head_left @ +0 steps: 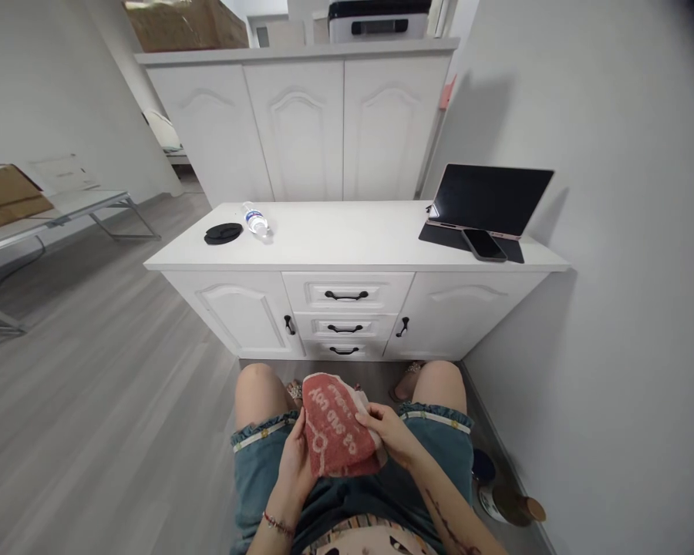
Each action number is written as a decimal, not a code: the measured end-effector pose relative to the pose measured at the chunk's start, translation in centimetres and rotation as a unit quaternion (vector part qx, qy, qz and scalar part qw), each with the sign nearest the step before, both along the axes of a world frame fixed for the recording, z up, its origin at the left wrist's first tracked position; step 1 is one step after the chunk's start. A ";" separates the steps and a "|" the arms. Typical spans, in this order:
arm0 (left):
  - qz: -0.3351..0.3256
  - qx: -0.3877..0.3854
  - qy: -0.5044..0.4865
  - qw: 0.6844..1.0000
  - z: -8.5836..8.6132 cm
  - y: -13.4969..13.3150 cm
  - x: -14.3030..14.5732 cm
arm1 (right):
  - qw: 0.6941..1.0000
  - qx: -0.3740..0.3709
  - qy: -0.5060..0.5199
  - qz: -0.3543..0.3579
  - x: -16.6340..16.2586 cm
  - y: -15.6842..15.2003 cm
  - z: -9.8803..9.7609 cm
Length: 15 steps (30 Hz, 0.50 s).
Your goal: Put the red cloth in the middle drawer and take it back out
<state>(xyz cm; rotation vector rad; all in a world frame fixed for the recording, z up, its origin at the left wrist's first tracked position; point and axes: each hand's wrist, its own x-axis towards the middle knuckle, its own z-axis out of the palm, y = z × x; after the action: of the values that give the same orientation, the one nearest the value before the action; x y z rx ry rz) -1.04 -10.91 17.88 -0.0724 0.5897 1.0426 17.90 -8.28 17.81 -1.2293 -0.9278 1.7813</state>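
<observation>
A folded red towel (338,428) with pale lettering and a whitish edge is held above my lap, between my knees. My left hand (298,455) grips its left side, with the thumb along the edge and the other fingers hidden beneath. On the right side, my right hand (390,433) pinches the towel near its pale border, thumb and fingers on the cloth. Part of the towel's underside and the folds behind it are out of sight.
Ahead stands a white cabinet (347,239) with drawers and black handles. On its top are a plastic bottle (257,221), a black flat object (223,233), a tablet (491,196) and a phone (484,245). A wooden-lidded jar (510,505) stands at the right by the wall.
</observation>
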 end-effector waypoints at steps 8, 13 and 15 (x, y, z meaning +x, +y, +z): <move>-0.052 -0.008 -0.050 0.997 0.8 0.3 0.3 | 0.986 -0.053 0.152 -0.028 0.6 1.0 1.9; -0.076 -0.023 -0.034 0.996 0.1 2.0 0.2 | 0.979 -0.109 0.173 -0.021 1.6 2.0 1.1; -0.089 -0.038 -0.020 0.995 -1.0 2.9 0.1 | 0.975 -0.123 0.182 -0.011 1.6 2.5 0.6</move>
<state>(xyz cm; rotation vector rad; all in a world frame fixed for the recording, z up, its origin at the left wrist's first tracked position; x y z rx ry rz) -0.97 -8.02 16.85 -0.1050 0.5878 0.8441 19.50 -5.74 18.42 -1.0029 -0.4932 2.0598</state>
